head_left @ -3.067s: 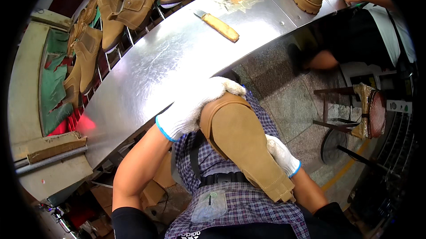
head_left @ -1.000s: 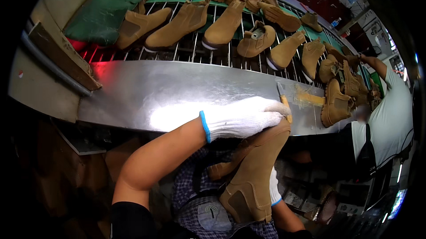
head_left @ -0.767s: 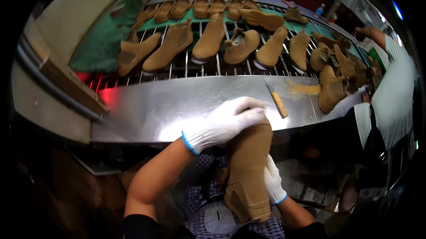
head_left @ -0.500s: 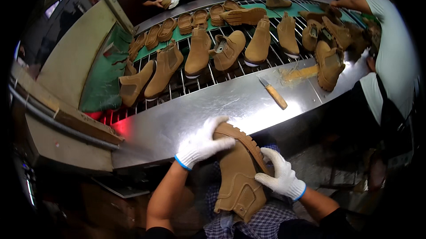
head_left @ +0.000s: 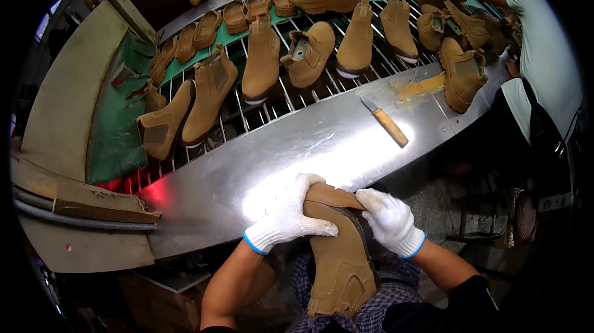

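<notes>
Two white-gloved hands are gripping a tan boot (head_left: 337,252) against the person's lap, at the metal table's (head_left: 260,166) near edge. The left hand (head_left: 288,215) is clasping its upper; the right hand (head_left: 387,218) is grasping its opening.

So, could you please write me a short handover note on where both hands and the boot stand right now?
Left hand: gloved, gripping the tan boot at its top edge, left side.
Right hand: gloved, holding the same boot's right side.
The boot sits upright on the lap against the steel table.
A wooden-handled knife lies untouched on the table, beyond the hands.
More boots stand on the wire rack behind.
What is done to the held boot cannot be told.
</notes>
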The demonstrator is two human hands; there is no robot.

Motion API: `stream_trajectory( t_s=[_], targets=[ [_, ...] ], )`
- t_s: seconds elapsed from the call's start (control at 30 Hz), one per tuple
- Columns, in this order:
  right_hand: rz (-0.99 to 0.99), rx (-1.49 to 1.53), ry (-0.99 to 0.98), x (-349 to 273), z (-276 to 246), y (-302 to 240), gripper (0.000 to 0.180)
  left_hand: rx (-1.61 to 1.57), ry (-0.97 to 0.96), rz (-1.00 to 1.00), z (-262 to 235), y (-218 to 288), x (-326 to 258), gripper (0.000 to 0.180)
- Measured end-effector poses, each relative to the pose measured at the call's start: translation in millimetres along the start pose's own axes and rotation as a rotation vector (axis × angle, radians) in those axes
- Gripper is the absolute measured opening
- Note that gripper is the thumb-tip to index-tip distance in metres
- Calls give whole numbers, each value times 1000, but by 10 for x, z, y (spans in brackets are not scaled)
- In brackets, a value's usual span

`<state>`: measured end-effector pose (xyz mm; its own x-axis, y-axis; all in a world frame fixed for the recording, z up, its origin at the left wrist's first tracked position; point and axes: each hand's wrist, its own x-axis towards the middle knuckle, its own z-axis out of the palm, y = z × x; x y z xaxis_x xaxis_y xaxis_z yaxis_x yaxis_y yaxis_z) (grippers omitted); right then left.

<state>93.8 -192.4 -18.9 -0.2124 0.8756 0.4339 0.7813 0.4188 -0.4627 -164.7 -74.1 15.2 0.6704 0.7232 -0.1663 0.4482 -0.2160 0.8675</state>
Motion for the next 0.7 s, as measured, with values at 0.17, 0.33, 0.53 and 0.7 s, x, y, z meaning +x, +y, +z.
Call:
stream_trajectory(
  t_s=[0.17, 0.33, 0.53, 0.7],
  targets=[
    [-168, -69, 18, 459, 86, -169, 45, 12, -54, 66, -49, -133, -14, 101],
    [-170, -126, -173, 804, 9, -277, 43, -1, -52, 71, -64, -94, -16, 96],
    [44, -147, -354, 1050, 188, -107, 35, 118, 17, 41, -12, -28, 72, 89],
    [172, 191, -395, 766, -148, -117, 34, 148, 33, 263, 52, -7, 146, 74]
  ],
)
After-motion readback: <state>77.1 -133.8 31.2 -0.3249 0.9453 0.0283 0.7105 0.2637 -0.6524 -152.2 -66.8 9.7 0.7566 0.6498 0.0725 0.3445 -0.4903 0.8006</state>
